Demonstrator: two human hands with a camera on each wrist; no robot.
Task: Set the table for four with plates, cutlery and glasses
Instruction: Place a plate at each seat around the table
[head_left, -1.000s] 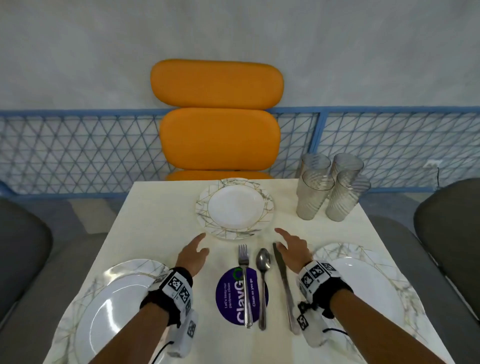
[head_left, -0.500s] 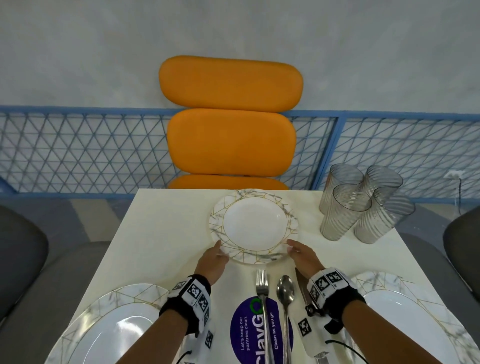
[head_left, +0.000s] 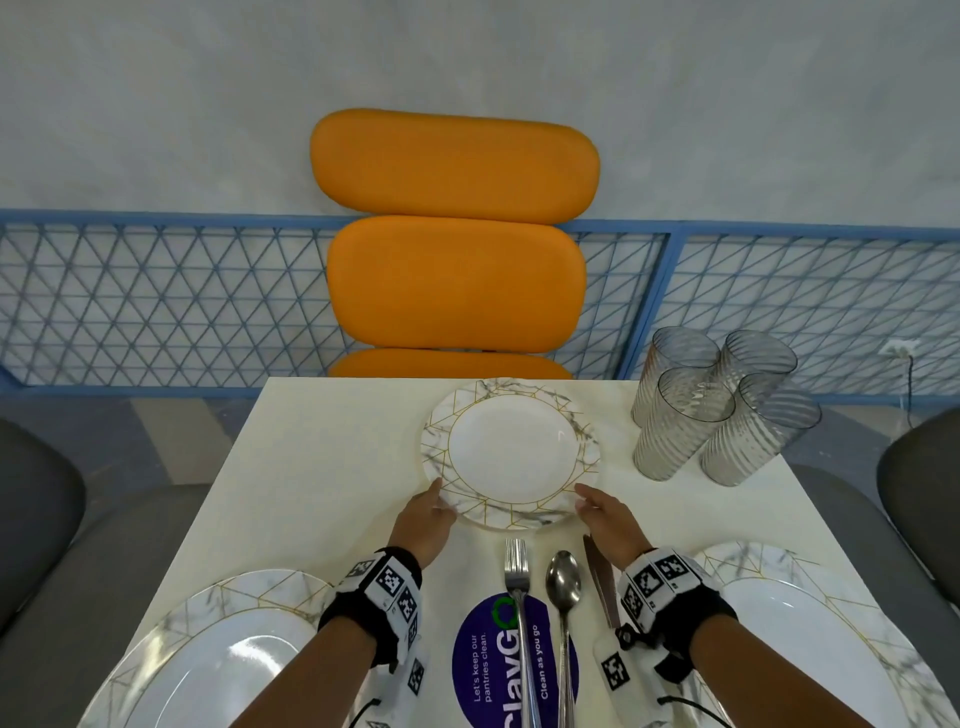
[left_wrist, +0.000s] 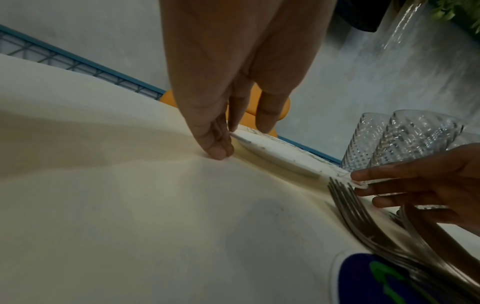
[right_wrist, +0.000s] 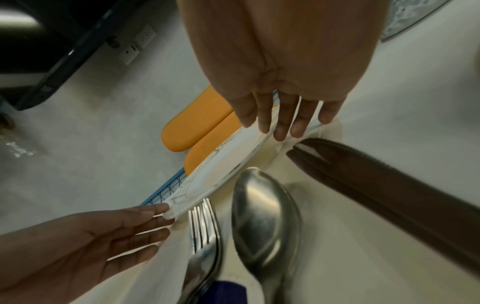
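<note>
A marble-patterned plate (head_left: 511, 452) lies at the far edge of the cream table (head_left: 322, 467), in front of the orange chair (head_left: 457, 270). My left hand (head_left: 439, 493) pinches its near-left rim, thumb on top. My right hand (head_left: 584, 501) pinches the near-right rim the same way. The wrist views show the plate (left_wrist: 272, 152) (right_wrist: 221, 164) low over the table, its rim between thumb and fingers. A fork (head_left: 517, 566), a spoon (head_left: 562, 577) and a knife (head_left: 597, 577) lie side by side just behind my hands. Several ribbed glasses (head_left: 722, 405) stand grouped at the far right.
Two more plates sit at the near left (head_left: 249, 587) and near right (head_left: 753, 561) of the table. A purple round sticker (head_left: 488, 660) lies under the cutlery handles. Grey chairs (head_left: 924, 499) flank the table. A blue mesh fence (head_left: 156, 301) runs behind.
A second ago both hands hovered open near the cutlery. They reached forward and took hold of the far plate's near rim, and have stayed there since half a second ago.
</note>
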